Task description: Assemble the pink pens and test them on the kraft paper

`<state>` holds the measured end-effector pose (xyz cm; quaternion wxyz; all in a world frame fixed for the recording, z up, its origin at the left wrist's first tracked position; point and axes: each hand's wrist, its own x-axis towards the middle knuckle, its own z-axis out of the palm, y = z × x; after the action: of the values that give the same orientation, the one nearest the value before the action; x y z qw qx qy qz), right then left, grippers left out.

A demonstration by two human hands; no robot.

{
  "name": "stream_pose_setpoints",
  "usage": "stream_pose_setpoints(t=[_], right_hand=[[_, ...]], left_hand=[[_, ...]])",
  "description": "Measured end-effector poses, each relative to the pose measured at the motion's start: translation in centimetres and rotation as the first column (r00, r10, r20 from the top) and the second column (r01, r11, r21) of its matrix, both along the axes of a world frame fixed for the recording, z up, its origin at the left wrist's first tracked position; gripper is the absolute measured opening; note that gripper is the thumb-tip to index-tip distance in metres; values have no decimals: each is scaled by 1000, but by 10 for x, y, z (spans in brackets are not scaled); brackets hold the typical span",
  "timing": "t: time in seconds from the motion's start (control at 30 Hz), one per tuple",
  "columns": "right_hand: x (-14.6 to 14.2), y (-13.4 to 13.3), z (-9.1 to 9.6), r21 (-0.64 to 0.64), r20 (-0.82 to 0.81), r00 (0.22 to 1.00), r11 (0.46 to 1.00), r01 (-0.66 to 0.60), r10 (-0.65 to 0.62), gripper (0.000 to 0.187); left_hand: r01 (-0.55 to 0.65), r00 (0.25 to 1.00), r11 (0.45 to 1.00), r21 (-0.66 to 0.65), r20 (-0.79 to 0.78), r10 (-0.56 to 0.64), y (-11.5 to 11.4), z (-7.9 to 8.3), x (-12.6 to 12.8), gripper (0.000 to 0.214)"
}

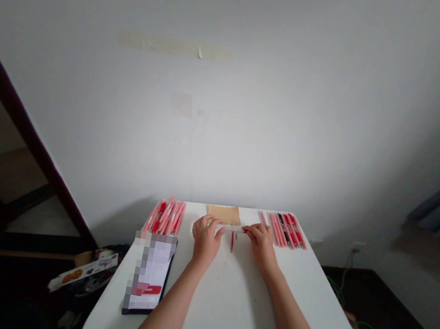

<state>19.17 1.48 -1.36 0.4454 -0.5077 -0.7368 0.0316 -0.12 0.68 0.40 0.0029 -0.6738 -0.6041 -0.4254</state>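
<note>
Between my two hands stretches a thin, whitish translucent strip (234, 227), perhaps a plastic sleeve. The fingers of my left hand (206, 237) are closed on its left end. My right hand (261, 245) pinches the other end, where a small red tip shows beside the fingers. Just below the strip, a slim red stick (232, 241) like a pen part lies on the white table (229, 302), with a small dark piece next to it. A tan paper piece (225, 213) lies behind my hands.
Pink and red pens (168, 218) are heaped at the back left. More pens (285, 230), some black, lie in a row at the back right. A tablet (153, 275) rests on the left side. The wall (223, 148) rises behind the table.
</note>
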Motion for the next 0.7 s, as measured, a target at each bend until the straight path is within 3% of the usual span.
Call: stream_pose_setpoints(t=[0.37,0.6,0.7], right_hand=[[-1,0,0,12,-10,1000,1000,-13,14,28],[0,1,-1,9,-8,1000,1000,-12,13,28],[0,0,0,10,-9,1000,1000,-15,15,28]], left_hand=[[14,1000,1000,-23,-4,-14,1,-2,0,10],[1,999,1000,-24,37,-1,1,0,0,22],[-15,999,1000,-27,41,16,2,-3,0,16]])
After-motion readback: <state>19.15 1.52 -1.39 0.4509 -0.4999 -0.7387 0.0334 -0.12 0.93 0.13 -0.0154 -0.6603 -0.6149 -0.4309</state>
